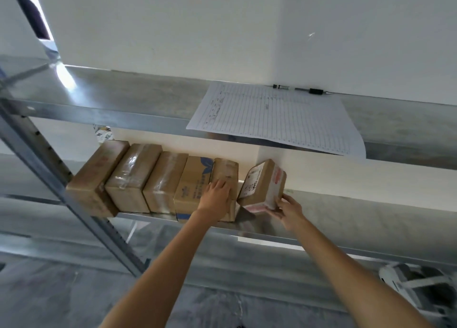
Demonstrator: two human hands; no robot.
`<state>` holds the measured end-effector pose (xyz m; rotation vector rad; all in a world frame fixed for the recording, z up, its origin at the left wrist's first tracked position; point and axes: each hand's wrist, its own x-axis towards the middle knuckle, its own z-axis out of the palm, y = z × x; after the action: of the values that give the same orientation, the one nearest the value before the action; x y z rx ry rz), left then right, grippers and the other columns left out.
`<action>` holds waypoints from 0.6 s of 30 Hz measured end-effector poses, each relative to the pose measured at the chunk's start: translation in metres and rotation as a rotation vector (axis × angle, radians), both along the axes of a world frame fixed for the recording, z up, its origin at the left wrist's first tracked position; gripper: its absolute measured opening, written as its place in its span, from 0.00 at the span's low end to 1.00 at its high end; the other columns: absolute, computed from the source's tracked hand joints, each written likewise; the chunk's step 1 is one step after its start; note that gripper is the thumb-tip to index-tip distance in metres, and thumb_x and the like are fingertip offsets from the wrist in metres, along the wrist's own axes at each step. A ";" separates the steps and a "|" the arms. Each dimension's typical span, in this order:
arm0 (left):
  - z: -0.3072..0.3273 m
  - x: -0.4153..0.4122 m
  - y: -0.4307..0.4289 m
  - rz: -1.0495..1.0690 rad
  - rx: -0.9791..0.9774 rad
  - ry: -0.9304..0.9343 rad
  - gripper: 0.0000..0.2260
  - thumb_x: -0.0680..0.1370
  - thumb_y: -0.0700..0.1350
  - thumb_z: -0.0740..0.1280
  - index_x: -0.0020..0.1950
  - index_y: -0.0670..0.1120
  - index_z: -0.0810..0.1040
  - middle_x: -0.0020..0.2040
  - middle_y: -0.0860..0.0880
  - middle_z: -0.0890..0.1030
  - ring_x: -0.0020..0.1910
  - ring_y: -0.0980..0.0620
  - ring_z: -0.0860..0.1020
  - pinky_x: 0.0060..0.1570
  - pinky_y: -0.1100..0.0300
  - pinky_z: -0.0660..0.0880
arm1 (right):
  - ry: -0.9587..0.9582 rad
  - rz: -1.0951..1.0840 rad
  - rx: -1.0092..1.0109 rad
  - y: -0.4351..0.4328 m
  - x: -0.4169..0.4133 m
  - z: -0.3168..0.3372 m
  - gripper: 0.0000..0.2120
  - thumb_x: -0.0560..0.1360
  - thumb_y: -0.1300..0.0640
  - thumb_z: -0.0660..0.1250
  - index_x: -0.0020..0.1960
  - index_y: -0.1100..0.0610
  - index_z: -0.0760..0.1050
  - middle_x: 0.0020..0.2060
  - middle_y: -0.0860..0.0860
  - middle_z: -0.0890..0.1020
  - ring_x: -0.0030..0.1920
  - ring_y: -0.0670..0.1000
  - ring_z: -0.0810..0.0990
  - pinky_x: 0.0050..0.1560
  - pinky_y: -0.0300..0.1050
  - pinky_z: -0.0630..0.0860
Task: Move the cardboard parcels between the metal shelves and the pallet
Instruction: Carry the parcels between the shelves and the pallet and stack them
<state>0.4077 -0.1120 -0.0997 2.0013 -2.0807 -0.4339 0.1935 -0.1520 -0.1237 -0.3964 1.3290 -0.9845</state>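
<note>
Several brown cardboard parcels stand in a row on the middle metal shelf (346,219). My left hand (216,196) rests on the rightmost parcel of the row (226,173), fingers curled over its front. A small parcel with a white label and red print (263,183) sits tilted just right of the row, apart from it. My right hand (288,210) grips its lower right corner. The pallet is out of view.
The upper shelf (123,97) carries a lined paper sheet (272,117) hanging over its front edge, with markers (299,89) against the wall. A slanted steel upright (49,179) crosses the left side. A white and dark object (418,288) lies low at the right.
</note>
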 end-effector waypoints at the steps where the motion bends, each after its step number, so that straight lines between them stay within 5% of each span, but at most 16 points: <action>1: 0.002 -0.001 0.004 0.007 -0.001 0.005 0.19 0.80 0.42 0.61 0.71 0.46 0.65 0.73 0.46 0.63 0.72 0.43 0.61 0.68 0.46 0.67 | 0.015 -0.015 -0.011 0.002 -0.002 -0.001 0.17 0.75 0.72 0.63 0.62 0.62 0.71 0.55 0.62 0.77 0.52 0.65 0.79 0.39 0.52 0.82; 4: 0.007 -0.003 0.020 0.003 -0.046 0.034 0.18 0.81 0.42 0.60 0.71 0.44 0.66 0.72 0.44 0.64 0.73 0.44 0.60 0.70 0.48 0.64 | 0.172 -0.064 -0.033 0.008 -0.008 -0.001 0.17 0.74 0.76 0.62 0.60 0.63 0.72 0.52 0.64 0.79 0.42 0.60 0.81 0.33 0.43 0.79; 10: 0.007 -0.001 0.047 -0.008 -0.054 0.082 0.19 0.79 0.39 0.59 0.70 0.43 0.67 0.72 0.44 0.65 0.74 0.44 0.59 0.70 0.47 0.64 | 0.758 0.171 -0.164 0.019 0.008 0.016 0.16 0.78 0.59 0.60 0.66 0.56 0.70 0.61 0.58 0.76 0.51 0.56 0.76 0.53 0.51 0.78; 13: 0.015 -0.008 0.047 0.000 -0.083 0.082 0.16 0.79 0.38 0.59 0.66 0.42 0.70 0.69 0.43 0.68 0.71 0.43 0.63 0.67 0.47 0.67 | 0.940 0.387 -0.332 0.022 0.028 0.025 0.18 0.79 0.58 0.59 0.69 0.58 0.68 0.61 0.57 0.76 0.54 0.57 0.78 0.49 0.45 0.76; 18: 0.018 -0.025 0.046 -0.025 -0.094 0.057 0.17 0.80 0.39 0.58 0.69 0.43 0.69 0.70 0.43 0.68 0.72 0.43 0.62 0.70 0.48 0.63 | 1.182 0.534 -0.367 0.022 0.054 0.012 0.24 0.78 0.52 0.57 0.73 0.51 0.57 0.60 0.54 0.71 0.55 0.60 0.75 0.49 0.54 0.78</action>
<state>0.3826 -0.0657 -0.0812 1.8894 -2.0546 -0.3855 0.2470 -0.1297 -0.1120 -1.7022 1.8916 -0.4863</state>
